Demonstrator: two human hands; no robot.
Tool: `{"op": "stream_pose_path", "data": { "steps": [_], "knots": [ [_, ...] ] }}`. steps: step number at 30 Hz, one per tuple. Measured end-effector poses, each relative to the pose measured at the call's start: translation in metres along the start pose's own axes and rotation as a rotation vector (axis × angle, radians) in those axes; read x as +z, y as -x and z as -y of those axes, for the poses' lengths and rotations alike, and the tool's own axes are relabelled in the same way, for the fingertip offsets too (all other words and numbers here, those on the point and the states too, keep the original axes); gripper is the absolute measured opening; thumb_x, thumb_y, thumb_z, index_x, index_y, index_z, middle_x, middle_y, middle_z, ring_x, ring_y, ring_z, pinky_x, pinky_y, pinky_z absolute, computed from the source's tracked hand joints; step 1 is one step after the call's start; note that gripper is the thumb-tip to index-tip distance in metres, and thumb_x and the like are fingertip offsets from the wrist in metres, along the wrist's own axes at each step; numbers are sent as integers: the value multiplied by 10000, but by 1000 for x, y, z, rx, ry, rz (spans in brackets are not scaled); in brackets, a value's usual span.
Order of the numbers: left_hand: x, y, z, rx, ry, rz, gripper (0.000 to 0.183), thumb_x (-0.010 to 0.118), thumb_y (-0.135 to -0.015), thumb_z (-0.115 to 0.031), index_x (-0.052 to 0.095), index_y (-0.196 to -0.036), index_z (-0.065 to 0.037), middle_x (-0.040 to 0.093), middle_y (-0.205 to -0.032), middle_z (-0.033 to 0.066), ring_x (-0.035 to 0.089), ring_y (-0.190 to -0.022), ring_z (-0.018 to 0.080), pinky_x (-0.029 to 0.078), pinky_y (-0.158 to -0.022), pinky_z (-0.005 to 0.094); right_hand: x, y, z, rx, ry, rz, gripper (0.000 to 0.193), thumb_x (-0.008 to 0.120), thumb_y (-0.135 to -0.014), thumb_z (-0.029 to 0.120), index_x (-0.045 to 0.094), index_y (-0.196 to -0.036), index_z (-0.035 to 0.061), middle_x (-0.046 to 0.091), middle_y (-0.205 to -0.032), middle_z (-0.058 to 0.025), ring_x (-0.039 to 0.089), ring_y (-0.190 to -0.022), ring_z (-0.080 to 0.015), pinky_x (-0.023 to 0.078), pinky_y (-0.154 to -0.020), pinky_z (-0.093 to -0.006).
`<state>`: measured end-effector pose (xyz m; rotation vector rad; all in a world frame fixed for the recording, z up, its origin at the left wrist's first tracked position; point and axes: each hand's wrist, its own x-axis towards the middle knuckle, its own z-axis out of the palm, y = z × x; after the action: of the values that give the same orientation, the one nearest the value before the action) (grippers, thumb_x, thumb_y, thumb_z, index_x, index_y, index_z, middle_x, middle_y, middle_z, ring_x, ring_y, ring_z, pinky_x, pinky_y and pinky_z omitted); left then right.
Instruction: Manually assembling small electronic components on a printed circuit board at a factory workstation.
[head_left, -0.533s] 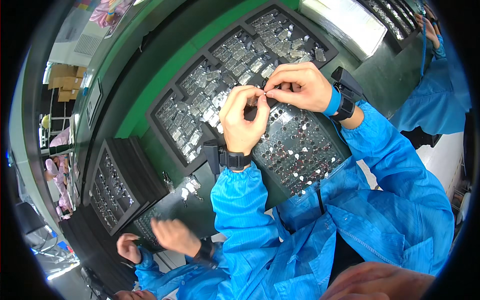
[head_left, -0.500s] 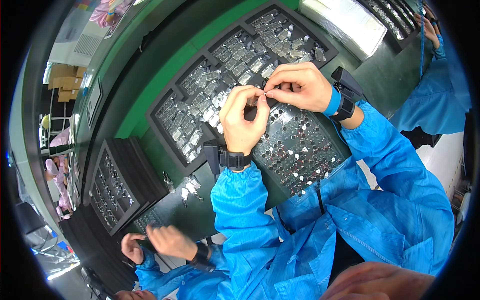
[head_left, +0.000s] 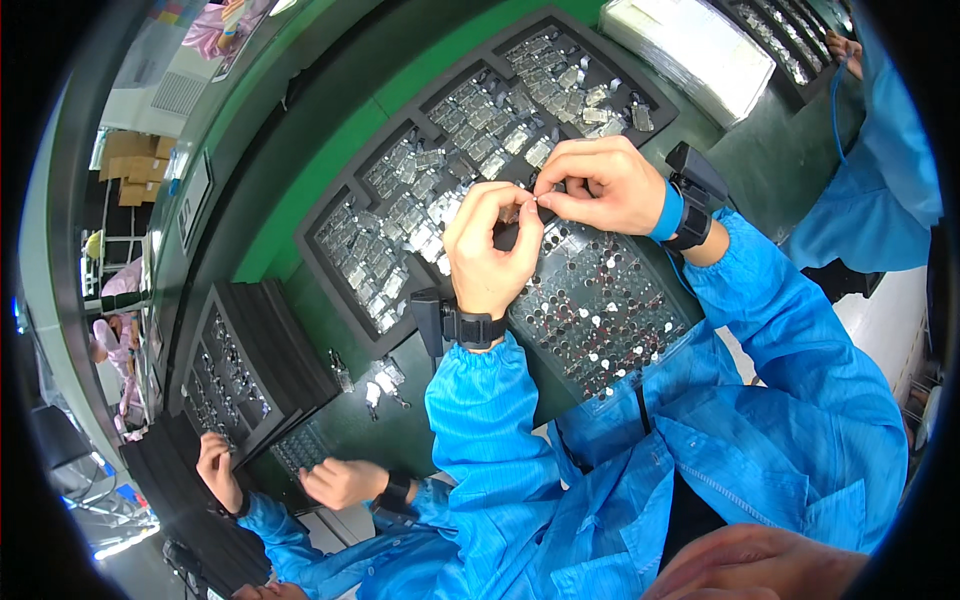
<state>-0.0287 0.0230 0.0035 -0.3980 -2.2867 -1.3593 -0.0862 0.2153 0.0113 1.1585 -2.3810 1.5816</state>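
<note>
My left hand point(head_left: 490, 245) and my right hand point(head_left: 607, 185) meet fingertip to fingertip over the near edge of a dark foam tray point(head_left: 425, 262). Each pinches thumb against forefinger, and a tiny pale piece shows where the tips meet; its kind is too small to make out. In the tray's compartments lie many small silvery metal-cased parts point(head_left: 470, 125) with short dark leads. Just below my hands, a clear plastic tray point(head_left: 560, 372) holds small round dark and silvery parts with thin red wires. Both wrists wear black straps with a boxy device.
Stacked dark foam trays point(head_left: 290, 345) stand at the left, with a few loose metal parts point(head_left: 385, 380) beside them on the green table point(head_left: 410, 435). A co-worker's hands point(head_left: 345, 483) work at lower left. A plastic-wrapped pale stack point(head_left: 690, 50) lies at upper right, near another person's blue sleeve point(head_left: 870, 200).
My hands stay pinched together and have shifted very slightly. At lower left, one of the co-worker's hands has moved up and left towards the stacked trays, apart from the other.
</note>
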Motion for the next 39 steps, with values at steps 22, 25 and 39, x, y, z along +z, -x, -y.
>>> {"op": "stream_pose_path", "data": {
  "steps": [22, 25, 39],
  "knots": [
    [-3, 1, 3, -142, 58, 65, 230, 715, -874, -3, 719, -1103, -22, 715, -918, 71, 662, -816, 138, 522, -738, 278, 0, -1, -2, 98, -11, -25, 100, 699, -846, 101, 675, -882, 10, 646, -720, -78, 596, -577, -137, 453, -524, -284],
    [-4, -1, -1, -181, 70, 101, 223, 711, -889, -12, 733, -1110, -27, 734, -984, 75, 662, -868, 132, 511, -778, 271, 1, -1, -4, 99, -6, -37, 102, 698, -846, 101, 679, -884, 7, 655, -724, -76, 601, -578, -135, 456, -524, -284],
    [-6, 0, -1, -205, 83, 130, 232, 721, -882, -17, 735, -1114, -26, 738, -988, 77, 663, -865, 125, 514, -789, 273, 0, 0, -8, 124, -25, -21, 98, 678, -860, 81, 679, -911, -3, 679, -751, -61, 618, -584, -108, 469, -521, -261]
  ]
}}
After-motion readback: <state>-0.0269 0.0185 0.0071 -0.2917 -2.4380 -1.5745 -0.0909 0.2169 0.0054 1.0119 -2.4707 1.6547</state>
